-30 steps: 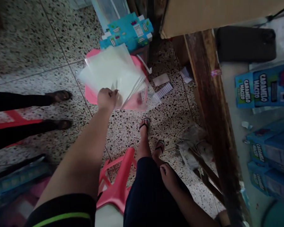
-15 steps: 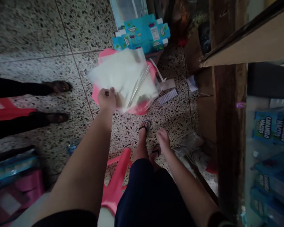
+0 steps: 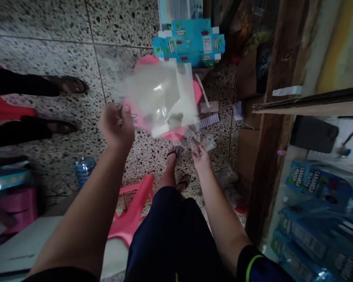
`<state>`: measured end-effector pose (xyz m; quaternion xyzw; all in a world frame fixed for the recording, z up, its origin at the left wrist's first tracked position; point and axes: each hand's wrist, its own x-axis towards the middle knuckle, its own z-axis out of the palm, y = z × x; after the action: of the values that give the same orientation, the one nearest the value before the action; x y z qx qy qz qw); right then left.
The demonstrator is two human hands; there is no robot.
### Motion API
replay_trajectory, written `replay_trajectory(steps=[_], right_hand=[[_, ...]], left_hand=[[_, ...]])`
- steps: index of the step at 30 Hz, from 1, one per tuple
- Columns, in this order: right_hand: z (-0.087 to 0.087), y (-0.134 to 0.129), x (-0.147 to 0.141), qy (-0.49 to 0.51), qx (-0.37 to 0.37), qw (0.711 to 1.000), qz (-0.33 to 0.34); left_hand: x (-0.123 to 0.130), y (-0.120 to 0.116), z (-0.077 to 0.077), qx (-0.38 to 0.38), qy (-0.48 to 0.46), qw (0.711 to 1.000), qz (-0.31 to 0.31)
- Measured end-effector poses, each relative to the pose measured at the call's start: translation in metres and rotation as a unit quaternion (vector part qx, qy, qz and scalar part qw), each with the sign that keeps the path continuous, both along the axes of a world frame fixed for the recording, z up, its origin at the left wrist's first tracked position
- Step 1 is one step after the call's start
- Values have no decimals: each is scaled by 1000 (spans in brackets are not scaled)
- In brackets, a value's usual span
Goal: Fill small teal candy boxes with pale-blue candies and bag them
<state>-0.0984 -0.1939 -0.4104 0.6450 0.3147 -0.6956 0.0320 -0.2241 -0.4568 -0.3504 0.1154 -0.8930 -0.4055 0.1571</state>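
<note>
A stack of translucent plastic sheets (image 3: 176, 92) lies on a pink plastic stool (image 3: 175, 134), its left side smeared by motion. My left hand (image 3: 117, 123) is just left of the stack, fingers curled and thumb pressed in on thin clear plastic, which is blurred. My right hand (image 3: 200, 154) is below the stack's right corner. Its fingers are closed on crumpled clear plastic (image 3: 209, 141). Whether both hands hold the same sheet cannot be made out.
A flattened blue printed carton (image 3: 191, 41) lies beyond the stool. Paper strips (image 3: 207, 121) are on the speckled floor. Another person's legs (image 3: 20, 81) stand at left. A water bottle (image 3: 84, 170) and a pink chair (image 3: 135, 207) are nearer. Blue packs (image 3: 314, 178) fill the right side, beside a wooden post (image 3: 266, 156).
My left hand has moved left from the edge of the stack. My right hand has risen toward the stool and now grips clear plastic. The bright diagonal streak on the sheets has gone.
</note>
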Motion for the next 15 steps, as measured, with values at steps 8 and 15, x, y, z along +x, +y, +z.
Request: replay_trajectory(steps=[8,15], right_hand=[[37,-13,109,-33,-9,997,68],[25,-59,214,-101,55,983,141]], left_hand=[[-1,32,7,-150,-49,943,-293],[3,68,-16,-139,-19,873,-467]])
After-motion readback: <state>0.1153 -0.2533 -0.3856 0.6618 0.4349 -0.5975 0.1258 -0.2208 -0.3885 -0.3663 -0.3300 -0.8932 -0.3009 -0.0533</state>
